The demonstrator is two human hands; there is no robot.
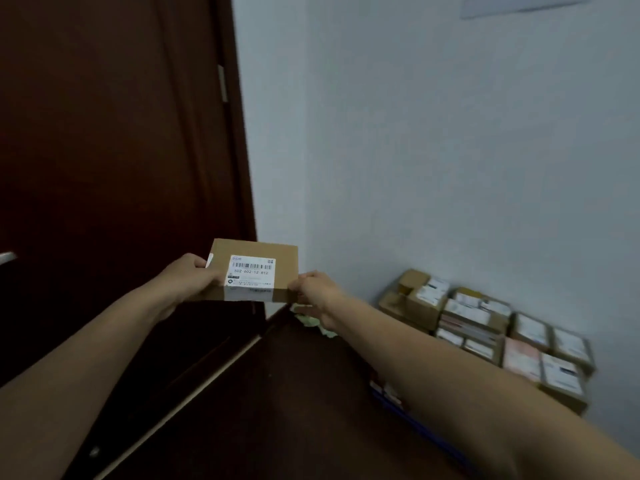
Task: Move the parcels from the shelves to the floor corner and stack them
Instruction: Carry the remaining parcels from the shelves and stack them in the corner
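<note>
Held level in the air before a dark brown wooden door: a flat brown cardboard parcel with a white barcode label. Gripped at its left edge by the left hand, fingers curled round it; pinched at its near right corner by the right hand. Long axis roughly left to right. Off to the right and lower, on the floor against the pale wall: the pile of brown labelled parcels, nearer the right hand. Undersides of both hands hidden. Pile blurred, layers hard to count. No shelves in view.
</note>
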